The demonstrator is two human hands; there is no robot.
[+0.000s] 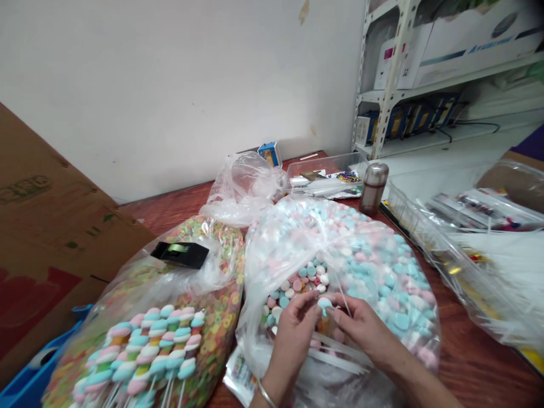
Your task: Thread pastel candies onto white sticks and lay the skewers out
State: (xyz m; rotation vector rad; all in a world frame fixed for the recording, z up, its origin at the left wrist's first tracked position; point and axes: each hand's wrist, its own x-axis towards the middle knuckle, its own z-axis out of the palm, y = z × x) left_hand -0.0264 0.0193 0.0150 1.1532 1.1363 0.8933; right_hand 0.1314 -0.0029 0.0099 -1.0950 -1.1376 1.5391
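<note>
My left hand and my right hand meet over the open mouth of a big clear plastic bag full of pink, blue and white round sweets. Between the fingertips of both hands sits one pale blue and white sweet. Both hands pinch it. A thin white stick runs up from the right fingers. A metal bangle circles my left wrist.
A second bag of coloured ring sweets lies at left, with a row of twisted marshmallow sticks and a black tape dispenser on it. A steel flask, clear trays, a cardboard box and shelves surround the wooden table.
</note>
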